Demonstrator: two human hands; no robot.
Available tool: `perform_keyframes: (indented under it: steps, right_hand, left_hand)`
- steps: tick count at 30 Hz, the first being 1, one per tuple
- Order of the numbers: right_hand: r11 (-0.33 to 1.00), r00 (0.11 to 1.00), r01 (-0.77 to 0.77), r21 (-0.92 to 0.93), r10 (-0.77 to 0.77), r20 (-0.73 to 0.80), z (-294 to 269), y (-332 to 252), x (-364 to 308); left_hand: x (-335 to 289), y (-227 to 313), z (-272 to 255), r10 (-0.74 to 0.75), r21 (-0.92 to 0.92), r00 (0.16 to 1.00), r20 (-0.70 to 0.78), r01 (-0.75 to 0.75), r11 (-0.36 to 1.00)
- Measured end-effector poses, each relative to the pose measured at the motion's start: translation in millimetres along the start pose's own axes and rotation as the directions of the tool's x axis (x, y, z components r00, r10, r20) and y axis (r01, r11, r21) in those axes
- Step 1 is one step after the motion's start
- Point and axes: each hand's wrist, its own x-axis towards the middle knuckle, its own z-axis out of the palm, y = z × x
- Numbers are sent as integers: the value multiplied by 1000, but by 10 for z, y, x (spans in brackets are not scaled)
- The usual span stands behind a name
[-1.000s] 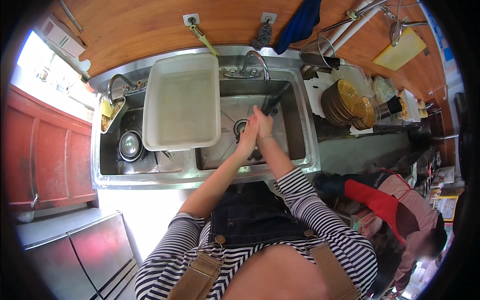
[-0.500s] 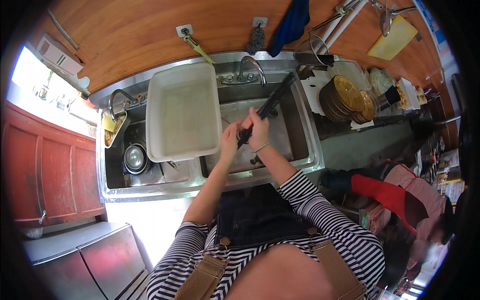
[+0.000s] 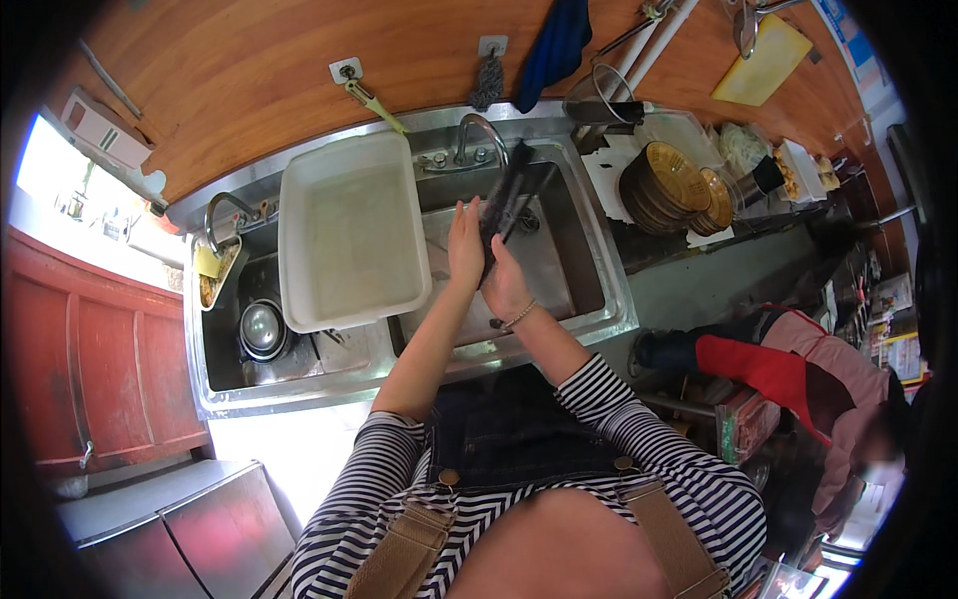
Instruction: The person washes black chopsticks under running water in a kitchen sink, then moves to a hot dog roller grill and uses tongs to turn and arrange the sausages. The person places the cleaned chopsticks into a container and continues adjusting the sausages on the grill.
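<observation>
Between my two palms, over the right sink basin, a bundle of long black chopsticks is pressed, slanting up to the right. Their far ends are slightly fanned and blurred. My left hand lies along the bundle's left side with its fingers stretched out. Against the lower right side is my right hand, with a bracelet at its wrist; its fingers are partly hidden behind the bundle. A curved metal faucet rises just beyond the chopsticks' far ends.
A large white tub rests across the sink to my left. Metal bowls and a strainer caddy with scraps sit in the left basin. Stacked brown bowls stand on the right. A person in a red and pink jacket is at right.
My hands have gone from gripping the chopsticks with curled fingers to pressing them between flatter palms. The bundle has turned more upright and spread slightly. The view has shifted a little.
</observation>
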Motion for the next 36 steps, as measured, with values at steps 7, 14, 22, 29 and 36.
perform_keyframes:
  steps: [7, 14, 22, 29, 36]
  right_hand:
    - [1000, 999, 0, 19, -1, 47, -43, -86, -53]
    - [997, 996, -74, -3, 74, 43, -30, -15, 7]
    - [981, 964, 107, -162, -142, -226, 7, -142, 317]
    - [994, 987, 57, 93, -41, -156, -12, -14, 408]
    - [995, 994, -12, -104, 1, -106, 153, 237, 85]
  left_hand:
    - [-103, -339, 202, 230, 603, 964, 136, -265, 752]
    - [-44, -428, 137, 44, 270, 998, -36, -33, 962]
    - [-321, -255, -1, 74, 283, 986, 150, -114, 952]
    - [-447, -292, -350, -258, -507, 966, -17, 214, 835]
    - [-99, -116, -169, -328, -279, 942, -73, 297, 913]
